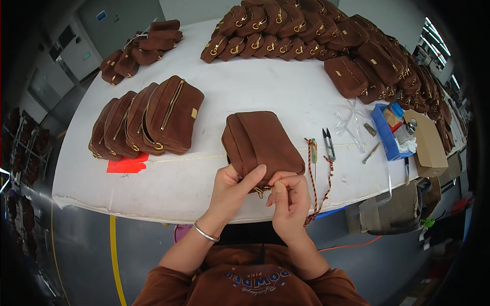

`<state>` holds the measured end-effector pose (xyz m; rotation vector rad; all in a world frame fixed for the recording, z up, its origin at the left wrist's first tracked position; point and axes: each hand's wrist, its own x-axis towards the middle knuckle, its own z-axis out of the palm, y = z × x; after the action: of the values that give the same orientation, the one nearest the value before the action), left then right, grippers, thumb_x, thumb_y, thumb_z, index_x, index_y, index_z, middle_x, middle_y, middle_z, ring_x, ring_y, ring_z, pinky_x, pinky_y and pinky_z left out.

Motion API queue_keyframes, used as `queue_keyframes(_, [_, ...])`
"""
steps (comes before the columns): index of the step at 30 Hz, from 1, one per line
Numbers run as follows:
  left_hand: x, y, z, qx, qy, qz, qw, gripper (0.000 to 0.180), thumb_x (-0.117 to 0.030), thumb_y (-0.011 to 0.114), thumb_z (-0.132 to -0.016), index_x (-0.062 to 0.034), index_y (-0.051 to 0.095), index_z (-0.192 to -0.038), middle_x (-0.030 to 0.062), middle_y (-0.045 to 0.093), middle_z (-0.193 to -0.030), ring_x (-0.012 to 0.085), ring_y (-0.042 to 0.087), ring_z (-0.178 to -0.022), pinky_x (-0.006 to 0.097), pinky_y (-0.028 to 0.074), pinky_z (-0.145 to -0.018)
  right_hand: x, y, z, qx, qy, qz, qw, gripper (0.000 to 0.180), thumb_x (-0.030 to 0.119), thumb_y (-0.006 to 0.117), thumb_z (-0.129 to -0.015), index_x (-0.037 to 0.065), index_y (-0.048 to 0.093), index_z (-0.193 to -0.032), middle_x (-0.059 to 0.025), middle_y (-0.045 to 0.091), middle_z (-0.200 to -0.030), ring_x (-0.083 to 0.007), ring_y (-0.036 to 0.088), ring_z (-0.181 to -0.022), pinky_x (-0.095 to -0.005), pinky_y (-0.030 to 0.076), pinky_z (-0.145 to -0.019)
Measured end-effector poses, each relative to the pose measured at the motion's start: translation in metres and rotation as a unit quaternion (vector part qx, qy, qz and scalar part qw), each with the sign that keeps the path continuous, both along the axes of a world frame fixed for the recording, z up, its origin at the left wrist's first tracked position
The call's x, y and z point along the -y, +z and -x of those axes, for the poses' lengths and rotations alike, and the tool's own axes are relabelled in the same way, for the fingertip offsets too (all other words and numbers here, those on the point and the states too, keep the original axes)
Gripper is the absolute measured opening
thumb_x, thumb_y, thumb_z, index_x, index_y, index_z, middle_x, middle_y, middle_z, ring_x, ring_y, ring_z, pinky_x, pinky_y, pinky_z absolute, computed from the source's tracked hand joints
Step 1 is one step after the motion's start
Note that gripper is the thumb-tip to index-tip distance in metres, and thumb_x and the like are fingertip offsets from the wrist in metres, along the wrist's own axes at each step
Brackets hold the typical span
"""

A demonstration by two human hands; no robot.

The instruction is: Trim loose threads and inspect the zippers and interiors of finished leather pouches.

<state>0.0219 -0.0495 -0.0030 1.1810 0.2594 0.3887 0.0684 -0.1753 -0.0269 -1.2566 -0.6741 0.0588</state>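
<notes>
A brown zip pouch (263, 137) lies in front of me at the near part of the white table (168, 188). My left hand (230, 188) grips its near left side, thumb pressed on top and fingers hidden beneath. Gold metal hardware (261, 192) shows at the pouch's near edge, between my hands. Close to that hardware, my right hand (291, 201) is closed in a pinch at the pouch's near right corner. What its fingertips hold is too small to make out.
Several brown pouches (173, 117) stand in a row at left, by red tape (127, 164). A large pile of pouches (286, 25) fills the back. To my right lie thread snips (328, 144), a green-handled tool (313, 150), a blue tray (383, 131) and a cardboard box (431, 148).
</notes>
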Motion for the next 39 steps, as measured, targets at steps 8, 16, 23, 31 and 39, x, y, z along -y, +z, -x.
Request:
queue_keyframes(8, [0.0,-0.011,-0.003,-0.001,0.022,-0.038,0.999,0.019,-0.015,0.064,-0.096,0.0017,0.066,-0.105,0.0003,0.067,-0.093,0.0036,0.057,-0.081,0.022,0.048,-0.071,0.007,0.001,-0.01,-0.165,0.099,-0.071,0.979,0.013,0.012,0.05,-0.101,0.0,0.047,-0.096,-0.0113,0.057,-0.097,-0.0044,0.042,-0.061,-0.0245,0.052,-0.057])
queue_keyframes(16, [0.001,-0.013,-0.006,0.007,0.026,-0.063,0.998,0.019,-0.015,0.064,-0.096,0.0024,0.066,-0.103,0.0007,0.068,-0.092,0.0035,0.057,-0.079,0.021,0.048,-0.069,0.01,-0.002,-0.014,-0.159,0.116,-0.052,0.979,0.013,0.013,0.048,-0.102,0.0,0.047,-0.098,-0.0118,0.06,-0.098,-0.0076,0.053,-0.066,-0.0258,0.054,-0.063])
queue_keyframes(23, [0.002,-0.016,-0.006,-0.009,0.022,-0.111,0.994,0.019,-0.014,0.064,-0.095,0.0018,0.066,-0.105,0.003,0.07,-0.094,0.0056,0.06,-0.083,0.023,0.049,-0.073,0.007,-0.006,-0.008,-0.135,0.09,-0.009,0.987,0.011,0.011,0.045,-0.103,0.001,0.046,-0.099,-0.0073,0.058,-0.09,-0.008,0.054,-0.07,-0.0265,0.055,-0.067])
queue_keyframes(31, [0.003,-0.024,-0.01,0.007,0.055,-0.213,0.975,0.018,-0.01,0.065,-0.092,0.0021,0.067,-0.105,0.0047,0.068,-0.091,0.0088,0.059,-0.09,0.026,0.048,-0.078,0.02,0.004,-0.016,-0.254,0.147,-0.005,0.956,0.014,0.014,0.047,-0.103,0.003,0.046,-0.095,-0.0041,0.05,-0.079,-0.0068,0.045,-0.063,-0.0303,0.057,-0.058])
queue_keyframes(39, [0.002,-0.021,-0.008,-0.027,0.037,-0.176,0.983,0.017,-0.011,0.064,-0.093,0.0028,0.066,-0.103,0.0027,0.069,-0.092,0.0054,0.059,-0.082,0.023,0.048,-0.073,0.03,0.002,-0.041,-0.396,0.278,-0.05,0.874,0.012,0.012,0.05,-0.101,0.005,0.05,-0.092,-0.0022,0.051,-0.077,-0.0054,0.045,-0.059,-0.0297,0.057,-0.056])
